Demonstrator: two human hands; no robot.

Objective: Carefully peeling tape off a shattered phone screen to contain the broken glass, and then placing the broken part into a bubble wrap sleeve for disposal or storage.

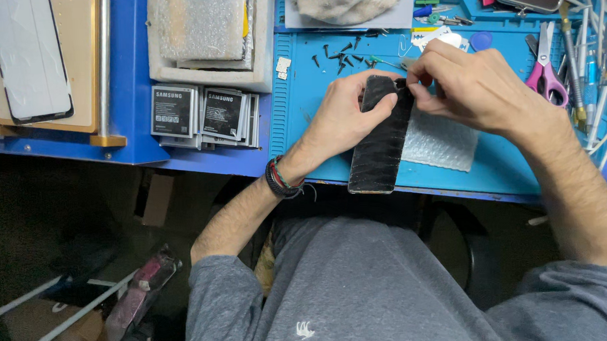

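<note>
At centre frame, above the blue counter (498, 164), the left hand (345, 115) grips a black phone (381, 137) upright; the right hand (475, 84) pinches its top corner. Loose black screws (340, 55) lie just beyond; the phone looks partly dismantled.

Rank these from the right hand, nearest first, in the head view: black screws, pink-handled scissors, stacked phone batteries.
From the right hand:
1. Pink-handled scissors, just to its right.
2. Black screws, up and left on the blue mat.
3. Stacked phone batteries, far left.

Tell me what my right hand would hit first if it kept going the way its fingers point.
The right hand points left, fingertips pinching the top edge of the black phone, so that comes first. Just beyond is the left hand gripping it.
</note>
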